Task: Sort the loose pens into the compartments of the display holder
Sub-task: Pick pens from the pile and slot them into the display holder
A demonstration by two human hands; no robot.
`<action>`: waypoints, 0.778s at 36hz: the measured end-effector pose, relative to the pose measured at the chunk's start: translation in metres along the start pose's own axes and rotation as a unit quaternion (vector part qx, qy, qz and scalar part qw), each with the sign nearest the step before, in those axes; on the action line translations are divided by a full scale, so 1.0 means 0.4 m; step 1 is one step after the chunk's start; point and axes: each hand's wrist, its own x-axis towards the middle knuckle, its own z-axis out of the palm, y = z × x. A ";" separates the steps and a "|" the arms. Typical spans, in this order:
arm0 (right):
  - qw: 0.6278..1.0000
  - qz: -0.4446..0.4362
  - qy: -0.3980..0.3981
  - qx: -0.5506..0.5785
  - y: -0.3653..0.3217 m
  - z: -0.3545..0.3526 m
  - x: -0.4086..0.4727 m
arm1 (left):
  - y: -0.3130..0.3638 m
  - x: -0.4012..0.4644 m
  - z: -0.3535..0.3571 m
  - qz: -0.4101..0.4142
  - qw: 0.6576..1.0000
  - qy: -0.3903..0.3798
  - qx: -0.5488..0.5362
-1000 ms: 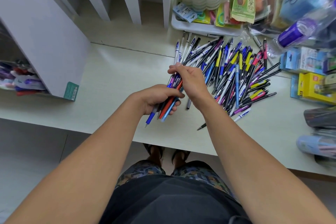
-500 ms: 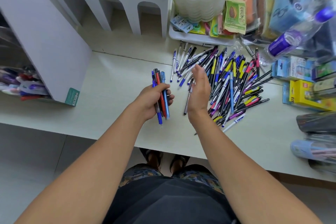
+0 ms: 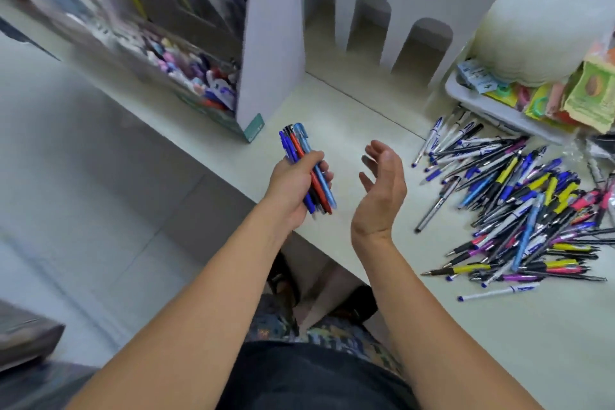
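Left hand (image 3: pixel 296 185) grips pen bundle (image 3: pixel 307 170) above table edge (image 3: pixel 332 130), near display holder (image 3: pixel 199 53). Right hand (image 3: pixel 382 186) empty, fingers relaxed. Risk — loose grip lets pens slide out, drop to floor; mixed colours could land in wrong compartment.

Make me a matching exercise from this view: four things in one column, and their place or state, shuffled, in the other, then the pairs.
Things:
1. left hand
2. right hand
3. pile of loose pens
4. display holder

Places or states:
A. spread on the counter at the right
B. grips a bundle of pens
C. stands at the counter's left end
D. open, holding nothing

Pairs: 1-B, 2-D, 3-A, 4-C
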 end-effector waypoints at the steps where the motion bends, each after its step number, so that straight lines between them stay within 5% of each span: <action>1: 0.999 0.012 -0.028 -0.016 -0.013 0.005 -0.001 | 0.023 -0.002 -0.036 0.012 0.999 -0.011 0.036; 6: 0.941 0.037 -0.274 -0.193 -0.093 0.093 0.006 | 0.128 -0.026 -0.197 0.006 0.977 -0.146 0.158; 10: 0.926 0.048 -0.335 -0.167 -0.115 0.226 -0.017 | 0.210 -0.031 -0.296 -0.002 0.963 -0.218 0.159; 18: 0.959 0.100 -0.261 -0.050 -0.087 0.499 -0.123 | 0.414 0.024 -0.504 -0.011 0.962 -0.245 0.121; 28: 0.984 0.018 -0.169 -0.045 -0.154 0.693 -0.146 | 0.634 0.099 -0.553 0.051 0.934 -0.294 0.195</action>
